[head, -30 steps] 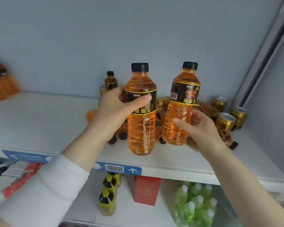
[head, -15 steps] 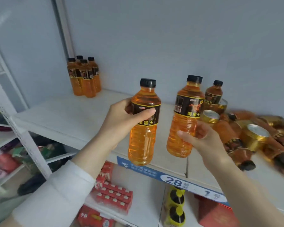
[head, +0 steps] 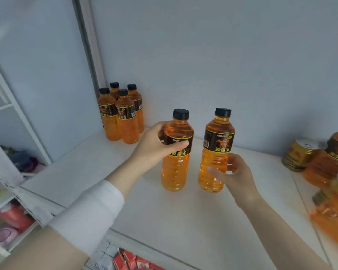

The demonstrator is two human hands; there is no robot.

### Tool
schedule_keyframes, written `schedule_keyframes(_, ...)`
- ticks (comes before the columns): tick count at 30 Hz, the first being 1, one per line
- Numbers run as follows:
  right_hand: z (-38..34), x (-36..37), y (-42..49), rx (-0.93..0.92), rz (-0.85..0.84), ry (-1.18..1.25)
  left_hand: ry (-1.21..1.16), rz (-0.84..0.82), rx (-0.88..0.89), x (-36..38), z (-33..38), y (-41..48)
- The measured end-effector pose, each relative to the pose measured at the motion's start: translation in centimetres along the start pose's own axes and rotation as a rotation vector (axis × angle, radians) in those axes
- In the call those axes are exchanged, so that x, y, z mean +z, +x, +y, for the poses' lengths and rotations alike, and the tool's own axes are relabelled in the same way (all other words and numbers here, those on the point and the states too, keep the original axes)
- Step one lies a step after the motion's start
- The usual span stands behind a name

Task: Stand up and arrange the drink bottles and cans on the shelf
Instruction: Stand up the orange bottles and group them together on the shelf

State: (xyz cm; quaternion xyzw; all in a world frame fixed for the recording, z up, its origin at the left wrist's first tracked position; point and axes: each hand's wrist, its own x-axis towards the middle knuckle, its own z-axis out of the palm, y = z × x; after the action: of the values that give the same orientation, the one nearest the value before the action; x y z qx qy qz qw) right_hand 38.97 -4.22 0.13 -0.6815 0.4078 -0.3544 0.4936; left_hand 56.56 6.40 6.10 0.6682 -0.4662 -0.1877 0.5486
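Two orange drink bottles held upright at centre frame, side by side with a narrow gap between them, black caps up. Left hand [head: 154,147] wrapped around the label band of the left bottle [head: 176,152], thumb across the front of the label. Right hand [head: 233,175] closed on the lower body of the right bottle [head: 216,151], below its black label, fingers [head: 215,170] curled around the front. White sleeve [head: 90,213] on the left forearm; right forearm bare.

Both bottle bases low over the white shelf [head: 164,221], at or just above its surface (contact cannot be told from this angle).

Four standing bottles [head: 121,115] of the same orange drink grouped tightly at upper left of centre, in the rear corner of the shelf against the pale wall [head: 222,55], touching one another, all upright with caps on. Well apart from the two held bottles.

Right edge of frame: a gold can [head: 299,154] and further orange bottles [head: 332,158], blurred, apparently lying over rather than standing; exact count not readable.

Lower centre, beneath the shelf edge: red packets [head: 133,260], partly cut off. Left edge: a white rack [head: 6,106] with indistinct coloured items on its lower levels.
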Motion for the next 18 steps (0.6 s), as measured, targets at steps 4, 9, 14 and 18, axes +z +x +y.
schedule_keyframes(4, -0.4, 4.0, 2.1, 0.035, 0.07, -0.018, 0.036, -0.072, 0.005, -2.5, -2.3, 4.2)
schedule_keyframes(9, -1.1, 8.2, 4.1, 0.084, 0.159, -0.084, 0.13, -0.197, 0.011, -5.0, -4.2, 8.6)
schedule_keyframes(14, -1.4, 11.2, 6.5, 0.117, 0.233, -0.106, 0.269, -0.295, 0.07, -6.2, -5.1, 12.1)
schedule_keyframes(18, -1.5, 12.6, 8.7, 0.109, 0.244, -0.089, 0.354, -0.356, 0.098, -6.6, -4.9, 14.2)
